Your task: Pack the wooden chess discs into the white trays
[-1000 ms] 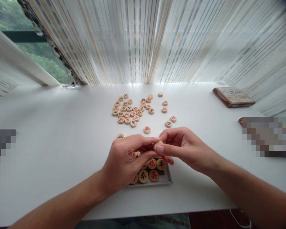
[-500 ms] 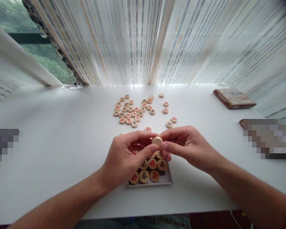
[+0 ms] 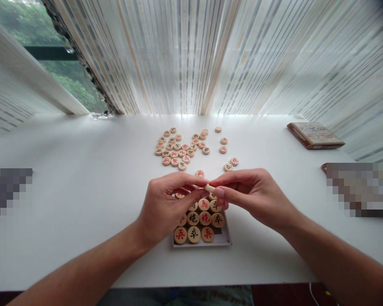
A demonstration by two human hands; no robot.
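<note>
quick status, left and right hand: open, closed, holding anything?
left hand: closed, pinching the wooden chess piece.
right hand: closed, pinching that same piece from the other side, above the tray.

The pale round wooden disc [image 3: 210,187], pinched between the left hand [image 3: 166,206] and the right hand [image 3: 253,197], is light blond wood, sanded smooth, with a bare unpainted rim. The round wooden discs [image 3: 194,234] lying in the shallow white card box [image 3: 226,243] are the same blond wood, and their tops carry red or black painted characters. The box itself is thin matt card. The loose wooden discs [image 3: 178,149] farther off share that finish. The white table top [image 3: 83,191] is smooth and matt. The flat brown box [image 3: 315,135] may be printed card, though it is too far off to be sure. The pale striped curtain [image 3: 242,55] is sheer cloth.
</note>
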